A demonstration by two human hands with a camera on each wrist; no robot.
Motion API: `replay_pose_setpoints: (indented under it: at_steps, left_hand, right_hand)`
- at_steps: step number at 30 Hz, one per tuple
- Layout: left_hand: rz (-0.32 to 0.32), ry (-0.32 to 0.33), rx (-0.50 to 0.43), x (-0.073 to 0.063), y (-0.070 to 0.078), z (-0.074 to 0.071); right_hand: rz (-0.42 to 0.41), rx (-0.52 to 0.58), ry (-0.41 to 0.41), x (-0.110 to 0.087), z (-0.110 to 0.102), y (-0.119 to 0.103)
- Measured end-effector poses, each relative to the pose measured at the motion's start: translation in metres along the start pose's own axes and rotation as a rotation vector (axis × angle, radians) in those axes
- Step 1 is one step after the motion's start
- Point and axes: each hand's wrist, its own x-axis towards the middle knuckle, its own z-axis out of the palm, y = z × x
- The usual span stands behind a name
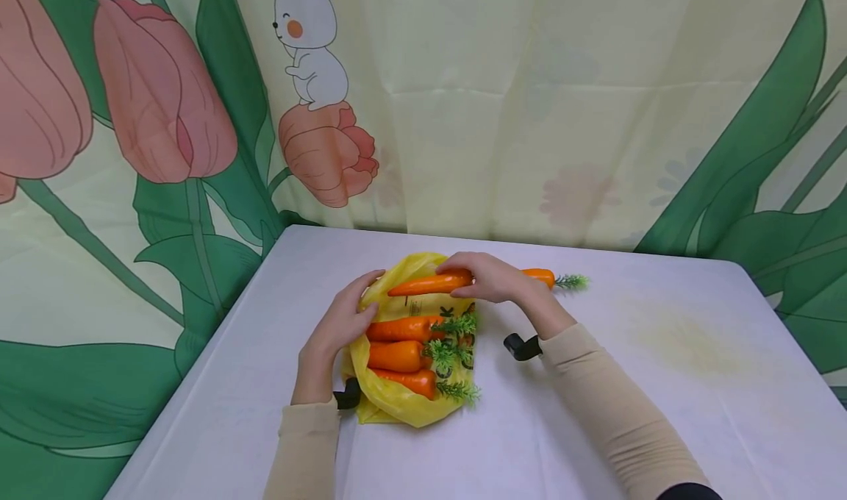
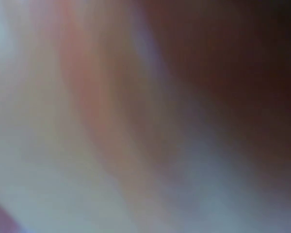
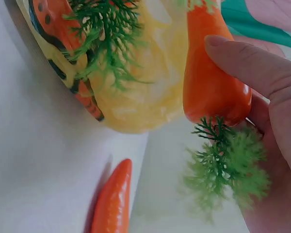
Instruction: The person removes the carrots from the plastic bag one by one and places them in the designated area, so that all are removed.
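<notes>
A yellow plastic bag (image 1: pixel 413 415) lies on the table with its mouth spread, and several orange carrots (image 1: pixel 395 356) with green tops rest in it. At the bag's left rim is my left hand (image 1: pixel 340 323); its thumb and fingers grip the plastic edge. Over the upper part of the bag, my right hand (image 1: pixel 492 277) pinches another carrot (image 1: pixel 420 286) near its thick end, the tip pointing left. In the right wrist view, the thumb presses on this carrot (image 3: pixel 213 82) above its green leaves. The left wrist view is too blurred to make things out.
One more carrot (image 1: pixel 539 276) lies on the white-covered table (image 1: pixel 635 382) behind my right hand, its leaves to the right. A curtain (image 1: pixel 496 154) printed with tulips and a rabbit hangs along the table's far edge.
</notes>
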Motion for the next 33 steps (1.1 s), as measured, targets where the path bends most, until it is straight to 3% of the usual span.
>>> replay_pose_setpoints:
  at_steps: [15, 33]
  left_hand:
    - [0.01, -0.006, -0.001, 0.0, 0.0, -0.001]
    - [-0.007, -0.013, -0.017, -0.001, 0.001, 0.0]
  right_hand:
    - [0.059, 0.037, 0.049, -0.02, -0.012, 0.008]
    - [0.131, 0.067, 0.138, -0.062, -0.01, 0.028]
